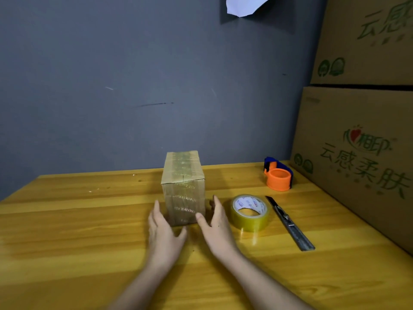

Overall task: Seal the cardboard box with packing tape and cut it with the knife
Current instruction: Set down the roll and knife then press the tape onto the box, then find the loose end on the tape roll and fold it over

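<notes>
1. Hands open: left hand and right hand flank the taped cardboard box, fingers loosely spread, gripping nothing.
2. Tape roll and knife lie right of it on the wooden surface.
3. Grey wall behind, big cartons at right.

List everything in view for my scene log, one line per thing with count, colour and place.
cardboard box: 1, brown, taped, table centre
tape roll: 1, clear yellowish, right of box
knife: 1, grey metal, right of roll
tape dispenser: 1, orange and blue, back right
large cartons: 2, brown, stacked at right
paper: 1, white, on wall
table: 1, yellow wood
left hand: open, beside box
right hand: open, beside box
</notes>
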`<action>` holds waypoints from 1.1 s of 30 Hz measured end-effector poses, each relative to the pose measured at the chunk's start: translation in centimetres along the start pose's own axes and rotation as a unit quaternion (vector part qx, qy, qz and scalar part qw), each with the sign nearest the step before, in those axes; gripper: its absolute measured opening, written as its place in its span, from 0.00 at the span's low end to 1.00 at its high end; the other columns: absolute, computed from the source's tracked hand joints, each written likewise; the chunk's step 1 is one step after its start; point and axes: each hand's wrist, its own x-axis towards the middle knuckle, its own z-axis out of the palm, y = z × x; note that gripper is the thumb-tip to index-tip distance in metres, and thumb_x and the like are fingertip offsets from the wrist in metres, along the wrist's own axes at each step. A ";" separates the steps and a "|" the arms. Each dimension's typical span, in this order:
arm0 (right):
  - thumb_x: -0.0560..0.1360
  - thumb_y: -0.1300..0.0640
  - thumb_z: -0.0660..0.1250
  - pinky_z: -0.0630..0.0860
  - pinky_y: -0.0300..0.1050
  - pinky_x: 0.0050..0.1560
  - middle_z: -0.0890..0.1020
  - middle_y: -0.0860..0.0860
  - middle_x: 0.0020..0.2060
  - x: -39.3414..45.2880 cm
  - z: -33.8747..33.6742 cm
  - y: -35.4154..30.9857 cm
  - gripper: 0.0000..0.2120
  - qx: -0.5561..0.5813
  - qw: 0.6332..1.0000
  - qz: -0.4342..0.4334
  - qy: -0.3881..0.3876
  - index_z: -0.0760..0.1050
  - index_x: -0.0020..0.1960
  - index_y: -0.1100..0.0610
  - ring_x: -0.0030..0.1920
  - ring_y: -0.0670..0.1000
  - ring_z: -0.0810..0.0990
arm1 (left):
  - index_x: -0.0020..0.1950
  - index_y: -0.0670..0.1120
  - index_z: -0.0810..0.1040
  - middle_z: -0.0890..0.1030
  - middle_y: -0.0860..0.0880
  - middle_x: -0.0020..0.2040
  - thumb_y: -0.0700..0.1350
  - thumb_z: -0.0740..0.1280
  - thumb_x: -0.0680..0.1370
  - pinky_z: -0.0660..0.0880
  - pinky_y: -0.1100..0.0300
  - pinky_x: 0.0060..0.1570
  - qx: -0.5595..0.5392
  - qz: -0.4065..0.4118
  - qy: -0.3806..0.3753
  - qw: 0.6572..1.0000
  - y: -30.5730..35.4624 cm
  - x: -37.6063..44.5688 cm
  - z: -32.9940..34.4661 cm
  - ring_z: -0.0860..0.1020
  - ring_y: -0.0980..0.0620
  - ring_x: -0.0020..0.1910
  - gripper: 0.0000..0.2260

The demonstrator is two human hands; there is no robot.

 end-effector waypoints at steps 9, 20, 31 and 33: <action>0.77 0.49 0.54 0.74 0.44 0.52 0.79 0.45 0.48 0.6 -7.8 1.0 0.15 -0.073 0.965 -0.229 0.101 0.77 0.53 0.52 0.51 0.45 0.76 | 0.64 0.46 0.67 0.71 0.48 0.60 0.49 0.62 0.73 0.64 0.56 0.65 0.091 0.411 0.050 0.906 4.4 -3.2 2.1 0.69 0.52 0.61 0.20; 0.77 0.52 0.54 0.71 0.41 0.52 0.80 0.43 0.47 3.2 -13.4 6.5 0.13 -0.042 0.965 -0.094 0.242 0.77 0.52 0.49 0.52 0.46 0.77 | 0.49 0.54 0.78 0.82 0.57 0.45 0.60 0.61 0.69 0.58 0.57 0.60 0.206 0.406 -0.122 0.882 7.9 -0.7 9.8 0.79 0.56 0.50 0.15; 0.72 0.44 0.66 0.71 0.25 0.51 0.75 0.39 0.60 2.4 -10.6 4.7 0.28 0.239 0.967 -0.049 -0.073 0.62 0.70 0.43 0.56 0.31 0.75 | 0.49 0.48 0.66 0.76 0.59 0.43 0.51 0.62 0.69 0.72 0.61 0.47 -0.294 0.218 -0.172 0.914 7.5 -0.2 9.3 0.74 0.60 0.43 0.12; 0.68 0.42 0.67 0.71 0.25 0.52 0.76 0.40 0.61 2.2 -10.3 4.6 0.32 0.263 0.959 -0.051 -0.098 0.61 0.70 0.43 0.59 0.35 0.75 | 0.49 0.48 0.70 0.77 0.63 0.43 0.49 0.60 0.68 0.71 0.68 0.45 -0.342 0.203 -0.178 0.900 7.7 -0.2 9.0 0.74 0.64 0.42 0.12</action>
